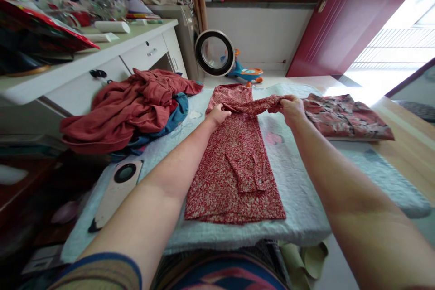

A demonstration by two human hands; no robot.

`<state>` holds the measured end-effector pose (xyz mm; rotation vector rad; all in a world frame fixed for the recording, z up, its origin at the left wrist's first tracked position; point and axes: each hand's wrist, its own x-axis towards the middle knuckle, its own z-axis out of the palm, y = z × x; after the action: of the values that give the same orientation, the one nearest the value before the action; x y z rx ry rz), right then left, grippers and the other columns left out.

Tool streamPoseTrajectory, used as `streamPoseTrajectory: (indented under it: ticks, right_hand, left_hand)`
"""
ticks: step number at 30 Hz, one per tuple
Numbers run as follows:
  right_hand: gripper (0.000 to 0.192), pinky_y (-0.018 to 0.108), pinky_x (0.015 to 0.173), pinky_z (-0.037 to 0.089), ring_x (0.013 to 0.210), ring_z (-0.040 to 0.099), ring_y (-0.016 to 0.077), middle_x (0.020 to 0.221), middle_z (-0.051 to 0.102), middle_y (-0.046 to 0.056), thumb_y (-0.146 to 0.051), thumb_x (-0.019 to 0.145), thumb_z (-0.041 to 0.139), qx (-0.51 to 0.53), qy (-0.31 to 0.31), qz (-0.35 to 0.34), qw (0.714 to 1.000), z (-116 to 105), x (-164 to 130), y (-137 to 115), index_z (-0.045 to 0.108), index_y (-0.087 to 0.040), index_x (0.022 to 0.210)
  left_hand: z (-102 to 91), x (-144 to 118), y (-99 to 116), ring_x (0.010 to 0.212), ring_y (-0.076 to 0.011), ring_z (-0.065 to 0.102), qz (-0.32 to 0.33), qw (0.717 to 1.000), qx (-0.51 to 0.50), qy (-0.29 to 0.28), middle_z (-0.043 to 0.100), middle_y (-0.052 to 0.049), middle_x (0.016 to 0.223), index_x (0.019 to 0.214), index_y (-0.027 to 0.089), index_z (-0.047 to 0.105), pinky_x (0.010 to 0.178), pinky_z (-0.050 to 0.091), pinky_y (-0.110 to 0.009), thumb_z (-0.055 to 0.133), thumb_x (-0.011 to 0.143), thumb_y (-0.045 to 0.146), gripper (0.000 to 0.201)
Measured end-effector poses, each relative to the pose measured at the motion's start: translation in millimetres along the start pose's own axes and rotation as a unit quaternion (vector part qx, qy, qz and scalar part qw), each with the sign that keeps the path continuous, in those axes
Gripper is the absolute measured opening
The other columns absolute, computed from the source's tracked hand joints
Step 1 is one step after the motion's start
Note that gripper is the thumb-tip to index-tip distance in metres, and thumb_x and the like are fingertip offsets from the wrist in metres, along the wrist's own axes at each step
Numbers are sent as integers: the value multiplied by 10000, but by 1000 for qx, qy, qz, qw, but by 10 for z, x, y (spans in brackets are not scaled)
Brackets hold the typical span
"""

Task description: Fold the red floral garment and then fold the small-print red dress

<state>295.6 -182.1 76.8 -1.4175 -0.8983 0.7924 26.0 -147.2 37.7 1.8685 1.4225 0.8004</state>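
Red floral fabric fills the middle of my view: a red floral garment (pixel 234 167) lies flat on the pale quilted pad (pixel 306 199) covering the worktop, its hem toward the lower edge of the frame. I have both hands at its far end, just above centre. My left hand (pixel 217 113) is clenched on the cloth at the shoulder, thumb on top. My right hand (pixel 290 108) is closed around the sleeve (pixel 253 105), which stretches between the two hands, lifted slightly off the pad. Right of centre, just beyond my right hand, a folded patterned garment (pixel 343 115) rests on the wooden worktop (pixel 414 145). Left of centre sits a heap of rust-red clothes (pixel 129 104) over something blue. At lower left, a flat board with a dark round disc (pixel 117 190) lies on the pad's edge.
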Motion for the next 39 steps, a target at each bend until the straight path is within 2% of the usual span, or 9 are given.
streamPoseTrajectory:
  ticks: [5,7,9,13,17,21,25,31,39]
  right_hand:
    - [449,386,893,519,1024,560,227,1017,567,56,-169,602,604,-212,4,-61,975,-96,-285,277,512,-195,1041]
    - [513,416,1004,441,1161,491,269,1157,545,120,-154,608,620,-302,35,-124,945,-114,-423,331,530,-169,1113]
    - [421,401,1000,426,1122,522,266,1145,581,139,-152,665,596,-355,23,-165,920,-52,-579,324,580,-151,1086]
    - [178,286,809,462,803,614,183,853,692,57,-175,807,504,-417,-198,-182,868,327,-956,199,680,-176,829]
    - [196,243,765,442,807,631,169,869,732,62,-202,842,530,-500,-292,-180,795,781,-1301,117,719,-177,798]
    - [242,255,736,460,815,657,197,887,738,104,-342,848,586,-523,-292,-158,785,1045,-1503,142,737,-153,846]
    - [316,279,734,482,847,681,233,924,736,152,-378,867,561,-538,-271,-129,787,1152,-1649,167,740,-123,922]
    - [270,271,768,485,897,679,223,986,734,138,-296,889,512,-531,-253,-122,800,1199,-1754,119,726,-144,955]
    - [230,293,798,474,920,665,232,999,727,126,-268,879,511,-518,-245,-127,810,1120,-1710,154,688,-174,991]
  left_hand:
    - [-170,-384,54,1179,-235,538,31,996,78,27,575,-106,1225,1023,147,668,1067,398,-344,584,753,127,283]
    - [-267,-678,72,1105,-225,571,68,987,141,38,599,-110,1151,994,141,671,1033,425,-350,557,799,152,227]
    - [-332,-1039,95,954,-201,611,100,981,165,-14,643,-79,994,922,159,672,924,479,-332,539,835,190,162]
    - [-303,-1749,170,847,-181,635,117,963,199,-138,689,-45,881,827,188,662,811,486,-294,525,841,186,138]
    - [-149,-2173,277,828,-245,673,34,940,310,-138,718,-104,857,813,189,684,771,495,-350,522,895,396,275]
    - [-39,-2333,362,857,-306,694,-27,927,350,-133,729,-156,873,846,186,716,755,508,-388,519,852,595,454]
    - [-11,-2385,394,879,-323,700,-53,924,354,-133,733,-165,908,886,183,736,725,515,-387,530,839,493,376]
    - [-90,-2340,400,764,-241,671,-39,947,290,-132,726,-98,789,752,201,712,664,457,-314,565,780,382,234]
    - [-74,-2333,409,597,-148,536,-5,979,140,-147,632,-20,626,622,176,643,559,323,-274,525,787,294,235]
